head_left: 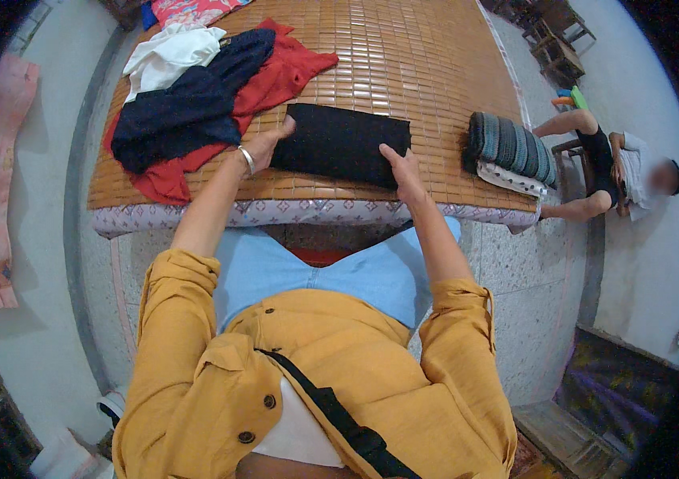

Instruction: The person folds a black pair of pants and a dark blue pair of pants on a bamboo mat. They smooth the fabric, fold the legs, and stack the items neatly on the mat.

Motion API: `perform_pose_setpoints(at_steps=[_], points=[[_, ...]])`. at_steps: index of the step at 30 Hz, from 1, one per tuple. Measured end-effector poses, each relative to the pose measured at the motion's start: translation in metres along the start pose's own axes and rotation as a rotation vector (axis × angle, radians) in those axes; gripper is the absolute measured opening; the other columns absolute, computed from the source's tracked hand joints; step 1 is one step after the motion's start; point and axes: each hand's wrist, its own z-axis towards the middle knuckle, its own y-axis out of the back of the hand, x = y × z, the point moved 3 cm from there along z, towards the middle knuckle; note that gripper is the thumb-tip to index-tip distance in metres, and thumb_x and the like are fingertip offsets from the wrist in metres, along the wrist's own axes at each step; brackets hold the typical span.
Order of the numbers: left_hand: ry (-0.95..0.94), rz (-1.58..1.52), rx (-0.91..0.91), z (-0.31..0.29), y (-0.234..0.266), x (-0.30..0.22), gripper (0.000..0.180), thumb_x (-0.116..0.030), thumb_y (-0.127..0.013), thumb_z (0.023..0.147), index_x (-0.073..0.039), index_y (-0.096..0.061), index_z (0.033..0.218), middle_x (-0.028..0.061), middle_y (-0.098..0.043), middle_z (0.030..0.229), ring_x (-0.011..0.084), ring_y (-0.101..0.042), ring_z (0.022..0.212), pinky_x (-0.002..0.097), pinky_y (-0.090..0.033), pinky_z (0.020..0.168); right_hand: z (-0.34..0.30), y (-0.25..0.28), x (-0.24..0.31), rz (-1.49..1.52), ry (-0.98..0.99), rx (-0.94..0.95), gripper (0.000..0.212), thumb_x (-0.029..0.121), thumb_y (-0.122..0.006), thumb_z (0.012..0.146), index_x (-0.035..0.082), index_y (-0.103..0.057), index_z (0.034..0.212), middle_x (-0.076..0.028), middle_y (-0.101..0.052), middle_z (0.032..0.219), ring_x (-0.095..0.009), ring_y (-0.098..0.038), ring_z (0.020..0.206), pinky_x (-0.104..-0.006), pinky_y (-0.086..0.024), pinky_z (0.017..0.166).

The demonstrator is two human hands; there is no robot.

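- One black cloth [339, 145], folded into a neat oblong, is at the front of the slatted brown mat [411, 64] — I can't tell whether it lies flat or is a little raised.
- The left hand [266, 148] grips its left end, thumb near the far corner; the other fingers are mostly hidden, so I can't say whether they're spread or together.
- The right hand [403, 172] pinches the right end, thumb on top and fingers round the edge, mostly out of sight.
- A pale bracelet [247, 160] circles the left wrist.
- Just left of the black cloth sprawls a loose heap: a red cloth [283, 80] underneath, a navy cloth [180, 120] across it, a white cloth [172, 56] at the far side.
- Off to the right sits a striped roll [511, 148] in grey and black, with a spotted white cloth [511, 180] beneath its near side.
- A patterned sheet [315, 213] hangs along the mat's front edge.
- The worker wears a mustard shirt [339, 335], sleeves rolled, and light-blue trousers [327, 275].
- Beyond the right side, another person [635, 164] sits near the wall — white top, dark shorts.
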Motion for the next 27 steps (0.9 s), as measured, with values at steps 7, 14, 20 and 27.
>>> perform_pose_setpoints(at_steps=[7, 14, 20, 27], points=[[-0.17, 0.621, -0.197, -0.037, -0.035, -0.002, 0.057, -0.034, -0.069, 0.076, -0.002, -0.05, 0.119, 0.0064, -0.058, 0.108, 0.0164, -0.053, 0.097, 0.0294, -0.041, 0.089, -0.029, 0.003, -0.002, -0.335, 0.435, -0.007, 0.042, 0.028, -0.051, 0.087, -0.006, -0.048, 0.112, -0.019, -0.058, 0.103, -0.03, -0.055, 0.096, -0.0352, -0.04, 0.086], [-0.27, 0.483, -0.297, -0.023, -0.013, 0.017, 0.049, -0.032, -0.065, 0.08, 0.0, -0.051, 0.115, 0.0074, -0.059, 0.106, 0.0167, -0.054, 0.095, 0.0308, -0.043, 0.085, -0.042, -0.017, 0.046, -0.599, 0.566, -0.17, 0.04, 0.03, -0.043, 0.091, -0.006, -0.048, 0.107, -0.031, -0.056, 0.09, -0.045, -0.053, 0.085, -0.047, -0.042, 0.074], [-0.174, 0.702, -0.523, -0.012, -0.02, 0.011, 0.047, -0.029, -0.064, 0.081, 0.001, -0.051, 0.114, 0.0127, -0.06, 0.105, 0.0227, -0.057, 0.094, 0.0324, -0.043, 0.085, 0.015, 0.015, -0.01, -0.769, 0.494, -0.315, 0.04, 0.028, -0.04, 0.09, -0.009, -0.05, 0.105, -0.032, -0.056, 0.092, -0.048, -0.052, 0.087, -0.0499, -0.041, 0.076], [-0.383, 0.727, -0.64, -0.016, -0.017, 0.028, 0.05, -0.027, -0.068, 0.076, -0.001, -0.051, 0.115, 0.0138, -0.061, 0.104, 0.0242, -0.058, 0.094, 0.0331, -0.043, 0.085, -0.032, -0.006, 0.04, -0.908, 0.655, -0.437, 0.039, 0.018, -0.051, 0.084, -0.002, -0.044, 0.117, -0.024, -0.053, 0.103, -0.041, -0.049, 0.098, -0.0446, -0.039, 0.085]])
